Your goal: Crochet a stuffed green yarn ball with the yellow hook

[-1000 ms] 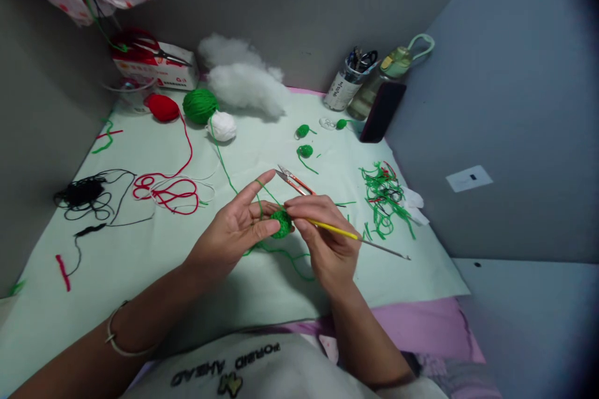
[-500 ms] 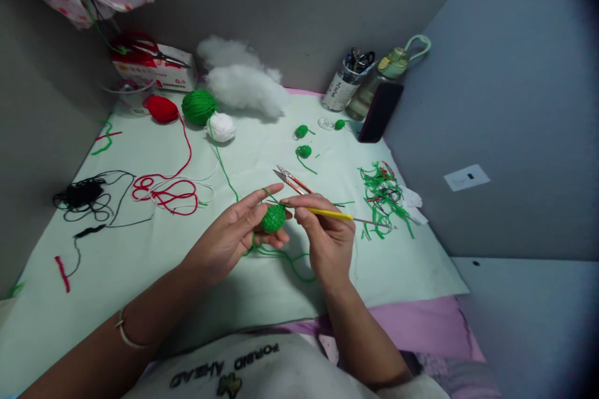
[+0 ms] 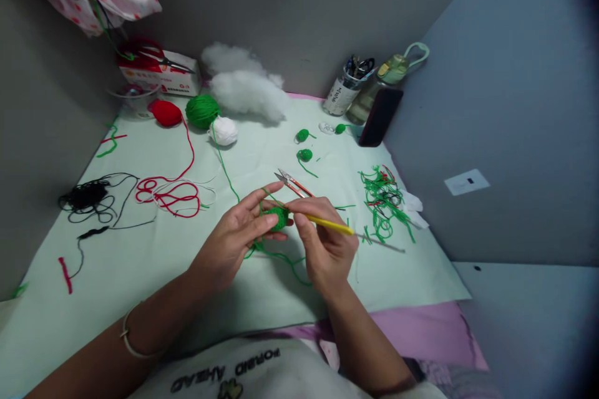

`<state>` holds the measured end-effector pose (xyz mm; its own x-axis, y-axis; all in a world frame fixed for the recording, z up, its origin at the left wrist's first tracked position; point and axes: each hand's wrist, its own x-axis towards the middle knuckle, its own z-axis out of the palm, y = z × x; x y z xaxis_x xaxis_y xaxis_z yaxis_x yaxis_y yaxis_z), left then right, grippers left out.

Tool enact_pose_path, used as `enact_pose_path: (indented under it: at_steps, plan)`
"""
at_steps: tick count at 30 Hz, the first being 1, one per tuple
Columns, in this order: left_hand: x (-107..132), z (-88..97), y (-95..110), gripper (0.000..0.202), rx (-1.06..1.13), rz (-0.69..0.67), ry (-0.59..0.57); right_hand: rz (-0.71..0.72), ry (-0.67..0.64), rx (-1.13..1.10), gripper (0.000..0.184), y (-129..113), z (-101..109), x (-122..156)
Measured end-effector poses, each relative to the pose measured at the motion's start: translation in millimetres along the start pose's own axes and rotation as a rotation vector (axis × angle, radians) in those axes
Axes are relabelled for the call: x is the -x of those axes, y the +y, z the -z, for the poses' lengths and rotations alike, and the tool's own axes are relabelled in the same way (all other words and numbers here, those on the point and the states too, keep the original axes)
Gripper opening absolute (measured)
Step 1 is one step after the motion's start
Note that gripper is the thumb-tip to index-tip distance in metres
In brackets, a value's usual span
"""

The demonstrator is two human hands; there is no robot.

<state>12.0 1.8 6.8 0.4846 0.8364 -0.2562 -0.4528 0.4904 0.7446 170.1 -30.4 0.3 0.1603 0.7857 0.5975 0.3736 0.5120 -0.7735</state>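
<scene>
Between its thumb and fingers my left hand grips a small green crocheted piece, with green yarn looped over the raised index finger. My right hand pinches a yellow-handled crochet hook; its front tip meets the crocheted piece and is hidden by my fingers, while the thin metal rear end points right. Slack green yarn lies below the hands. Just beyond them rest small orange-handled thread snips. A green yarn ball stands farther back, its strand running toward my left hand.
White stuffing sits at the back beside a white yarn ball and a red yarn ball. Black yarn lies left; yarn scraps lie right. A phone leans on a bottle near a pen cup.
My left thumb has moved over the crocheted piece, covering more of it. The hook's rear end has dipped slightly lower and to the right. The whole view has shifted a little.
</scene>
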Motion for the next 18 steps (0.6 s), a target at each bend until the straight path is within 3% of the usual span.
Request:
enact_pose_path:
  at_steps: [4, 6, 9, 13, 15, 18]
  plan:
    - [1.2, -10.4, -1.0, 0.052, 0.067, 0.005, 0.038, 0.281, 0.009, 0.366, 0.04, 5.1, -2.6, 9.3]
    - [0.5, -12.0, -0.8, 0.04, 0.145, 0.069, 0.037, 0.293, 0.036, 0.352, 0.041, 5.6, -2.6, 10.7]
    - [-1.2, -7.8, 3.9, 0.028, 0.252, 0.143, 0.03, 0.084, 0.086, 0.046, 0.03, 4.0, 1.4, 5.1]
    - [-0.5, -2.3, 12.5, 0.038, 0.248, 0.171, 0.004, -0.251, 0.16, -0.373, 0.013, 2.1, 6.1, -6.1]
    - [0.6, -3.4, 13.2, 0.041, 0.188, 0.134, -0.024, -0.293, 0.118, -0.439, 0.012, 0.7, 4.6, -8.8]
    - [1.2, -6.6, 10.4, 0.046, 0.093, 0.069, -0.031, -0.257, 0.042, -0.339, 0.012, -2.8, -0.2, -9.4]
